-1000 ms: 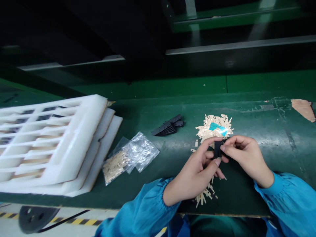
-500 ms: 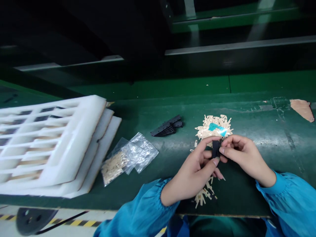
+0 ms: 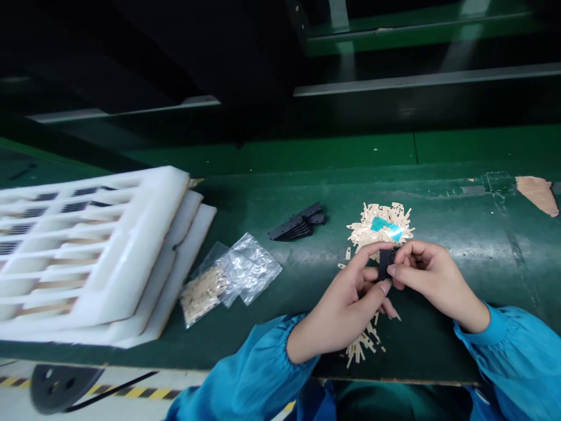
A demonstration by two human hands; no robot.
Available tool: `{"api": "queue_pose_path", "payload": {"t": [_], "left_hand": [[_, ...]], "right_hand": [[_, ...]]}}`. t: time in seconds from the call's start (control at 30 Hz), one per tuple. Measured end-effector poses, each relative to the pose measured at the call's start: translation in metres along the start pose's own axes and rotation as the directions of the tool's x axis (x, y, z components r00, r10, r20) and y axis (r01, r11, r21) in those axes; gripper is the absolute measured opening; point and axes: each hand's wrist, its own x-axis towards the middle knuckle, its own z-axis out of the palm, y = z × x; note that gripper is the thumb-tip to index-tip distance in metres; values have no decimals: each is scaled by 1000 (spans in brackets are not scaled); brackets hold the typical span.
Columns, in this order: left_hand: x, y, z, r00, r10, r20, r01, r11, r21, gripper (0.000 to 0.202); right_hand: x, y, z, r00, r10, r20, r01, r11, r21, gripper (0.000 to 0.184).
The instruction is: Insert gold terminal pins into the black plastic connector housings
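Both my left hand (image 3: 342,310) and my right hand (image 3: 432,272) pinch a small black plastic part (image 3: 385,263) between their fingertips, above the green bench top (image 3: 456,345). Behind my fingers lies a heap of cream paper strips (image 3: 372,231) with a piece of shiny blue film (image 3: 387,229) on it. More strips (image 3: 360,346) lie under my left hand. To the left sits a stack of similar black parts (image 3: 295,226).
Stacked white foam trays (image 3: 131,257) with dark parts in their slots lie at the left. A clear plastic bag (image 3: 252,268) and a bag of cream strips (image 3: 204,295) lie beside them. A tan scrap (image 3: 538,196) is stuck at the far right.
My fingers shift slightly on the black part, which stays pinched between both hands. The piles and trays keep their places, apart from a small shift of the view.
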Motion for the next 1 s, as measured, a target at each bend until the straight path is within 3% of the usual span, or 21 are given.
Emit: {"api": "queue_pose_path", "payload": {"t": [0.27, 0.47, 0.6, 0.73, 0.9, 1.0], "left_hand": [[-1, -5, -2, 999, 37, -9, -37, 999, -35, 51], [0, -4, -1, 993, 111, -50, -108, 993, 57, 47], [1, -5, 0, 988, 143, -62, -136, 984, 115, 46], [2, -9, 1, 986, 146, -81, -129, 974, 186, 44], [5, -12, 1, 986, 100, -132, -68, 971, 227, 23], [5, -10, 0, 987, 88, -133, -49, 961, 271, 25]], "right_hand": [[0, 8, -1, 994, -80, -75, 75, 995, -69, 21], [0, 3, -2, 991, -112, 78, 112, 994, 4, 14], [-2, -1, -2, 984, -141, 105, 141, 990, 10, 20], [-3, 2, -3, 986, -157, 63, 161, 985, -63, 24], [-3, 8, -5, 969, -245, -20, 238, 956, -173, 25], [-3, 8, -5, 957, -285, -51, 266, 936, -231, 24]]}}
